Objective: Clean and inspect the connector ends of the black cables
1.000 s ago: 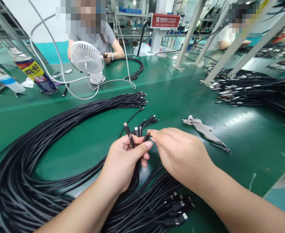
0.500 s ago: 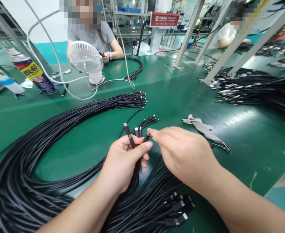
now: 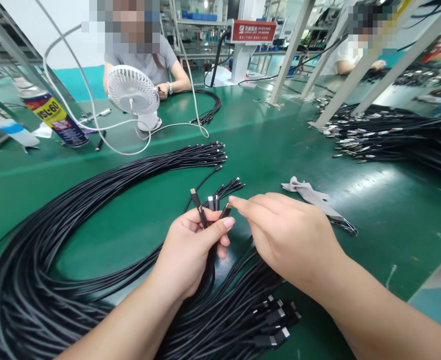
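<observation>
My left hand (image 3: 195, 245) is closed around several black USB cables (image 3: 226, 212). Their connector ends fan upward out of the fist, with my thumb pressed over one of them. My right hand (image 3: 284, 235) is curled, fingers together, its index fingertip at the metal tip of that thumbed connector. Whether anything sits inside the right hand is hidden by its back. Below both hands lies a bundle of black cables (image 3: 220, 320), its larger plugs (image 3: 276, 316) pointing right.
A long curved cable bundle (image 3: 92, 190) fills the left of the green table (image 3: 265, 145). Around it stand a white fan (image 3: 132, 90) and a spray can (image 3: 55, 117). A grey cloth (image 3: 310, 192) lies right; more cables (image 3: 385, 132) lie beyond metal posts. Two people sit across.
My right hand has shifted slightly, and its index fingertip sits a little higher at the connector tip. My left hand keeps its hold almost unmoved.
</observation>
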`<state>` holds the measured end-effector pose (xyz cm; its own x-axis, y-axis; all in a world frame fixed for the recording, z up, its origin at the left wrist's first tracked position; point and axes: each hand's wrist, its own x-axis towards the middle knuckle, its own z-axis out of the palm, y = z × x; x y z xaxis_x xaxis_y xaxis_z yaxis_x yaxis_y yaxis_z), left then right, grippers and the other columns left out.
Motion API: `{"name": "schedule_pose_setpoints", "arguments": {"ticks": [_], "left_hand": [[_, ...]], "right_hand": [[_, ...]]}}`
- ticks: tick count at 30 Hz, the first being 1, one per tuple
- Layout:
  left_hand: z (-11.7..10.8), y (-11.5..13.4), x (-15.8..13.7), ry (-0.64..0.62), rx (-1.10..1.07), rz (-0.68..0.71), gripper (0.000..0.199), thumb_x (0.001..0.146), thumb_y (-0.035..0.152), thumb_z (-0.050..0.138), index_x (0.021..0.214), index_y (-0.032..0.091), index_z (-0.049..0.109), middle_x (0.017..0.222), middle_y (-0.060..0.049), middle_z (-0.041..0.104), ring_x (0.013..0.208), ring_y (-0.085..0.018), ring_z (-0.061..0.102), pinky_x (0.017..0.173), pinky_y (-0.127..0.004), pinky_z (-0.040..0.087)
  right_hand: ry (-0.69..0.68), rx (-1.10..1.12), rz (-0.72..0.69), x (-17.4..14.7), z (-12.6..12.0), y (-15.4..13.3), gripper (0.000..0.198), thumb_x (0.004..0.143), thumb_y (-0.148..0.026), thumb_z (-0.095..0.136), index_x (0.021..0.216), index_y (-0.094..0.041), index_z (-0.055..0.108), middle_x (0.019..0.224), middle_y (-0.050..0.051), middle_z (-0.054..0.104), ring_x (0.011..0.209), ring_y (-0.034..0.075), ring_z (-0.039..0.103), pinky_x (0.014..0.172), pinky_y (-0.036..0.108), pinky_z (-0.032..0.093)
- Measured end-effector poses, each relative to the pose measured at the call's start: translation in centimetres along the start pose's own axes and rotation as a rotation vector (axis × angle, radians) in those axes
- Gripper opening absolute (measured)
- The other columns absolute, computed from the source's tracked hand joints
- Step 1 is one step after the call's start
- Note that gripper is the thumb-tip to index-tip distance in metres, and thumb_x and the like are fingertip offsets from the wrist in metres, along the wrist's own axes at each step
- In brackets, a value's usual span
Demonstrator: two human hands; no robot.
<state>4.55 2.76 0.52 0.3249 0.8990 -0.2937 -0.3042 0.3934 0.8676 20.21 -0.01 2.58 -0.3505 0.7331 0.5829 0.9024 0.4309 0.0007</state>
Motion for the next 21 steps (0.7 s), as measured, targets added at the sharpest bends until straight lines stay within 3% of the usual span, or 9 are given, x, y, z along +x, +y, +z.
{"name": "schedule_pose_setpoints", "arguments": {"ticks": [9,17,21], "left_hand": [[-0.17,-0.11,0.16,-0.035,-0.019,-0.020,0.017,0.075,0.024,0.075,0.075,0.016,0.060,0.051,0.006,0.057,0.041,-0.006,0.048,0.040,-0.017,0.040],[0.05,0.17,0.03,-0.023,-0.050,-0.031,0.016,0.073,0.020,0.076,0.074,0.015,0.061,0.051,0.005,0.056,0.043,-0.006,0.046,0.038,-0.015,0.041],[0.02,0.16,0.05,-0.037,-0.052,-0.031,0.014,0.073,0.020,0.076,0.076,0.015,0.063,0.051,0.005,0.055,0.043,-0.005,0.046,0.038,-0.015,0.041]], "right_hand": [[-0.019,0.102,0.067,-0.04,-0.03,-0.01,0.029,0.088,-0.010,0.048,0.108,-0.011,0.068,0.092,0.006,0.075,0.081,0.021,0.069,0.070,0.031,0.052],[-0.092,0.380,0.281,0.59,-0.28,0.23,0.017,0.090,-0.013,0.049,0.098,-0.016,0.063,0.089,0.004,0.071,0.075,0.016,0.065,0.063,0.027,0.049],[-0.082,0.516,0.281,0.58,-0.33,0.36,0.014,0.088,-0.013,0.053,0.097,-0.017,0.063,0.089,0.004,0.068,0.077,0.015,0.063,0.066,0.026,0.049]]}}
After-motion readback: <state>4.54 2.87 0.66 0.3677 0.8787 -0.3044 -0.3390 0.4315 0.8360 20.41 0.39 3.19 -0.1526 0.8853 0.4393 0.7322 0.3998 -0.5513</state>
